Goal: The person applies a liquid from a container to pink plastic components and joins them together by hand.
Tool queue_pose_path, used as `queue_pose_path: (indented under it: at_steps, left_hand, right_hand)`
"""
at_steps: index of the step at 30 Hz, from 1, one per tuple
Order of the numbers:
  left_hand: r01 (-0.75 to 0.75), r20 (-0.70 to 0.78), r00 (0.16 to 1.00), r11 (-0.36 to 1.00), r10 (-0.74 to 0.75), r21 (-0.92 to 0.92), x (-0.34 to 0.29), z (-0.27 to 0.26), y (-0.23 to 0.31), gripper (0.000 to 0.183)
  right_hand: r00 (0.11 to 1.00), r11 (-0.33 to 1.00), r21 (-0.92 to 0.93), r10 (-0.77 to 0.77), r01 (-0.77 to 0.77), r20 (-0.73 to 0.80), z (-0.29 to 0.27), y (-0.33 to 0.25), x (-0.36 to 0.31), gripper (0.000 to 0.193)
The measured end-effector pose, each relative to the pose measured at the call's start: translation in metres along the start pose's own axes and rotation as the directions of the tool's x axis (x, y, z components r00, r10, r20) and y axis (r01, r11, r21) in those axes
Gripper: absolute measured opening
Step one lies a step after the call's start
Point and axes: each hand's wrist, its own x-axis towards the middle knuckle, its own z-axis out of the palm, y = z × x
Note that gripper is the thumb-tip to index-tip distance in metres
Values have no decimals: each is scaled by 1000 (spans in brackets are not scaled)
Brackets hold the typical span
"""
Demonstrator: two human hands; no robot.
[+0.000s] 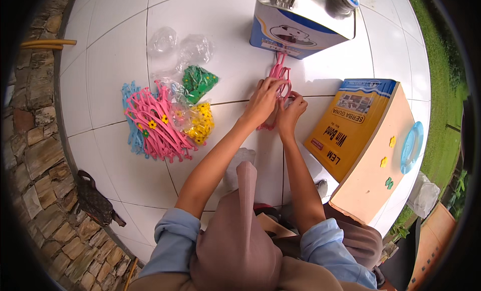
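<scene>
My left hand [261,100] is closed on a looped pink plastic strip [286,85], its fingers bent over the strip's left side. Close beside it, my right hand [291,114] pinches the lower end of the same strip. More pink strips [277,69] lie on the tiles beyond my hands, up against a metal can. Part of another pink piece [268,125] shows below my left wrist. Left of my hands is a heap of pink strips [158,123] with knobbed ends, a few bearing flower pieces, over light-blue strips [134,135]. Small flower pieces fill a green bag [199,84] and a yellow bag [201,121].
The blue-and-white metal can [288,35] stands at the far side. To the right, a yellow-and-beige container [373,156] carries loose flower pieces and a blue ring [412,147]. Crumpled clear bags [195,48] lie far left. A dark bag [95,198] rests by the stone wall [45,161].
</scene>
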Motion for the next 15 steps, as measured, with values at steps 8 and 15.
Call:
queue_pose_path:
  at_steps: [8,15]
  left_hand:
    - [-184,-18,979,918,203,353,-15,-16,40,58]
    - [-608,33,708,586,705,535,-4,-106,127,40]
  right_hand:
    - [977,861,463,172,-211,125,-44,-49,-25,20]
    - [977,881,463,-172,96,124,-158,-136,-66,28]
